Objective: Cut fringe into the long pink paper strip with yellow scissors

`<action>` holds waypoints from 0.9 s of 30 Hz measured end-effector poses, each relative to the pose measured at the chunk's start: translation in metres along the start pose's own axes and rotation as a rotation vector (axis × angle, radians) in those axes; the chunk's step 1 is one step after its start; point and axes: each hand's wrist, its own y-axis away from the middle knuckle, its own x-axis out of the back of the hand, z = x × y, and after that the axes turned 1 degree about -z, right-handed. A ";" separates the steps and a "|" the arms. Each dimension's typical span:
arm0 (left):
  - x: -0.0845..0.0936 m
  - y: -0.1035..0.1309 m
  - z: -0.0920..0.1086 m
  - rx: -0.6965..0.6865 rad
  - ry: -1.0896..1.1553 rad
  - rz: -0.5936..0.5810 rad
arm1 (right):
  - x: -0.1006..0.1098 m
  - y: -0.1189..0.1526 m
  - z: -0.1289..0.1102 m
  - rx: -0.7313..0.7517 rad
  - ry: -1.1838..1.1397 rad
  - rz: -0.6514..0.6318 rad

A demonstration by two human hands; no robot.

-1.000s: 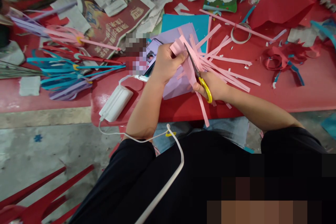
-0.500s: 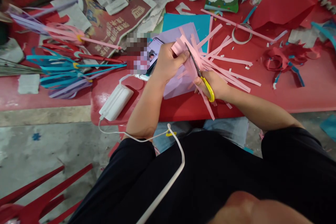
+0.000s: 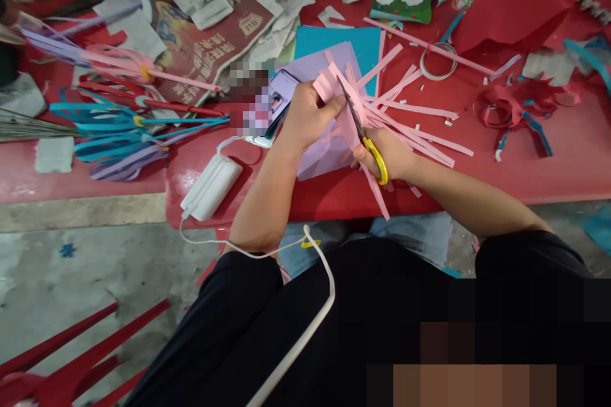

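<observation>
My left hand (image 3: 305, 116) pinches a piece of pink paper (image 3: 326, 86) above the red table (image 3: 525, 165). My right hand (image 3: 389, 154) grips yellow-handled scissors (image 3: 363, 133), whose dark blades point up into the pink paper beside my left thumb. A cut pink strip (image 3: 377, 194) hangs down below my right hand. Under both hands lies a lilac sheet (image 3: 321, 152) on top of a teal sheet (image 3: 363, 41). Several cut pink strips (image 3: 420, 133) fan out to the right.
A phone (image 3: 279, 98) lies by my left hand, and a white power bank (image 3: 210, 186) with a cable sits at the table's near edge. Paper flower stems (image 3: 124, 133) and newspaper (image 3: 200, 44) cover the left. A tape ring (image 3: 438, 60) and red paper scraps (image 3: 510, 108) lie right.
The hanging pink strip has swung from straight down to a slant toward the right. The scissors have worked slightly further along the pink paper. Both hands stay in nearly the same place.
</observation>
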 end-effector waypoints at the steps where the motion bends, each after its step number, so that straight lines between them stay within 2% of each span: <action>1: -0.001 0.000 0.001 0.009 -0.006 -0.014 | -0.001 0.000 0.000 -0.014 -0.005 0.001; 8: 0.002 -0.001 -0.003 0.012 -0.026 -0.045 | -0.003 0.001 0.002 -0.107 -0.011 0.020; 20: 0.002 -0.004 -0.002 0.000 -0.033 -0.039 | -0.001 -0.003 0.000 -0.031 0.129 0.034; 25: 0.005 -0.004 -0.009 -0.018 -0.038 -0.025 | 0.000 -0.002 -0.008 -0.131 0.089 0.006; 27: 0.006 -0.005 -0.012 -0.029 -0.038 -0.022 | 0.000 -0.003 -0.009 -0.137 0.141 0.038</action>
